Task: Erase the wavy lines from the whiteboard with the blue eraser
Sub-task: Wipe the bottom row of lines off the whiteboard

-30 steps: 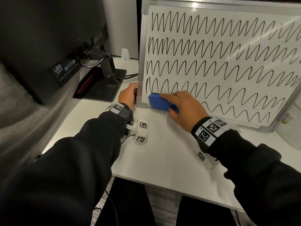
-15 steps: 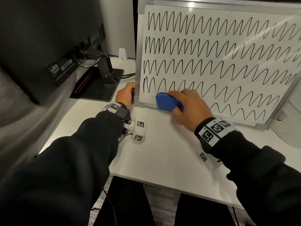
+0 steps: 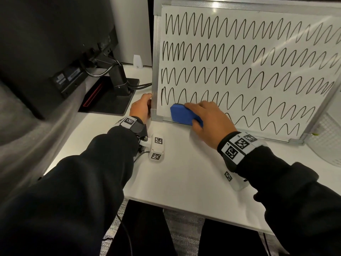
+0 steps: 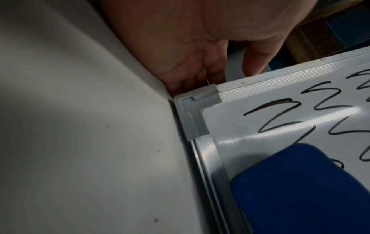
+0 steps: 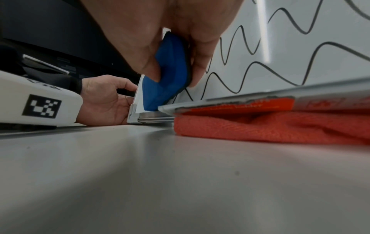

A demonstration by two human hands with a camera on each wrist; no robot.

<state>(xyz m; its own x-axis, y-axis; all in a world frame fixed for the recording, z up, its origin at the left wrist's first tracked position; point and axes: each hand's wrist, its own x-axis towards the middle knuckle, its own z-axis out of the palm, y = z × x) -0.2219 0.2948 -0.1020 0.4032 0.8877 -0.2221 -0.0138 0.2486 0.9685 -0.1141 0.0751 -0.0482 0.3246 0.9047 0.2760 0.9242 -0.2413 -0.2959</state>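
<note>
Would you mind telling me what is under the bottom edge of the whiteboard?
In the right wrist view, an orange cloth lies under the whiteboard frame's bottom edge, on the desk. How far back it reaches is hidden; the head view does not show it.

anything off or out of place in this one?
One oddity: an orange cloth lies bunched under the whiteboard's bottom edge, seen only from the right wrist view. Otherwise normal: the right hand holds the blue eraser on the bottom row, and the left hand grips the board's lower left corner.
</note>
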